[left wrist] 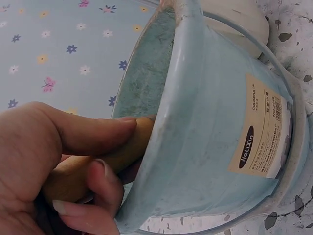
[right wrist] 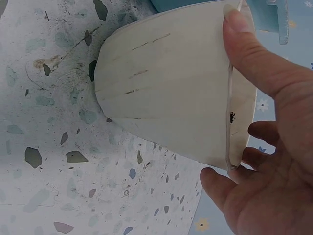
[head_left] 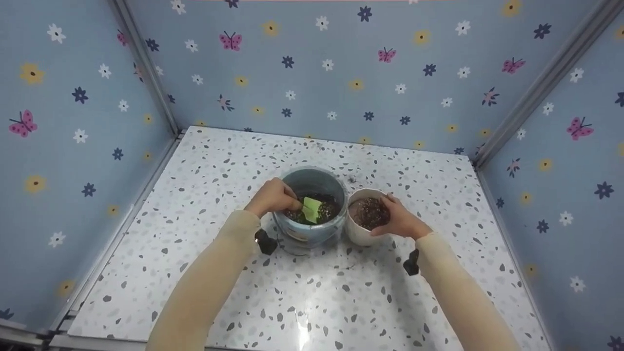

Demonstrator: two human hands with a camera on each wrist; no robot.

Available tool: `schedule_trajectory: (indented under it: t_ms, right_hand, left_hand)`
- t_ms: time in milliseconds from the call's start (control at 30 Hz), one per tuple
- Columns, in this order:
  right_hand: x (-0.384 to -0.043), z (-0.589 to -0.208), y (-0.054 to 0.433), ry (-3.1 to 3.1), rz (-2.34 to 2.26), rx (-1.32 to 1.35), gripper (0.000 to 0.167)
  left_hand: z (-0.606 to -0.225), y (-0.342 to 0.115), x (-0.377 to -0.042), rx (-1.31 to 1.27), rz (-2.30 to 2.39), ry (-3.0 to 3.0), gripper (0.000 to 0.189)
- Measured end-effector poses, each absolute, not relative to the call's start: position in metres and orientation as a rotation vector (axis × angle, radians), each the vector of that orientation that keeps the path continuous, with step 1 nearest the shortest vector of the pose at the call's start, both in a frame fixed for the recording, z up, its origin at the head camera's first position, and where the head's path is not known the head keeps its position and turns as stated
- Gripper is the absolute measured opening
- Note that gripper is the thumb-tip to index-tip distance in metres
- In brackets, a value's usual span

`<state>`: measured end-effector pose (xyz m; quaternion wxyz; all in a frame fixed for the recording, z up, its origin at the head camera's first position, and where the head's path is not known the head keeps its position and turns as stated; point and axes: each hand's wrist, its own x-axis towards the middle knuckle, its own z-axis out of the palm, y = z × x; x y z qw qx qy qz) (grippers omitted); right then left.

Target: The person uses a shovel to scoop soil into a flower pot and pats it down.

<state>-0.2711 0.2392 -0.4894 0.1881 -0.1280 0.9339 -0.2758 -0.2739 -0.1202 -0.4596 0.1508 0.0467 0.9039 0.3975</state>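
Observation:
In the head view my left hand (head_left: 275, 197) reaches over the rim of a light blue bucket (head_left: 312, 236). It grips the wooden handle (left wrist: 105, 164) of a small trowel with a green blade (head_left: 311, 209), which lies against dark soil (head_left: 329, 208) in the bucket. To the right, touching or nearly touching the bucket, stands a white plant pot (head_left: 360, 236) with soil (head_left: 373, 213) inside. My right hand (head_left: 402, 219) holds this pot by its rim; in the right wrist view the thumb (right wrist: 244, 39) presses on the rim and the fingers spread along it.
Both containers stand on a white speckled tabletop (head_left: 234, 165). Flowered blue panels (head_left: 341, 83) enclose it at the back and sides. The bucket's handle (left wrist: 288, 85) hangs down its side beside a paper label (left wrist: 259, 129). Specks of soil (head_left: 352, 179) lie behind the pot.

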Motion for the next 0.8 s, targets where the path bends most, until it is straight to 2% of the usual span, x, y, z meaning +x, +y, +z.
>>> schedule_trajectory:
  t_ms: [800]
  right_hand:
    - [-0.271,-0.496,0.242,2.637,-0.769,-0.344,0.116]
  left_hand:
    - [-0.468,-0.137,-0.262,0.034,1.428,2.518,0.027]
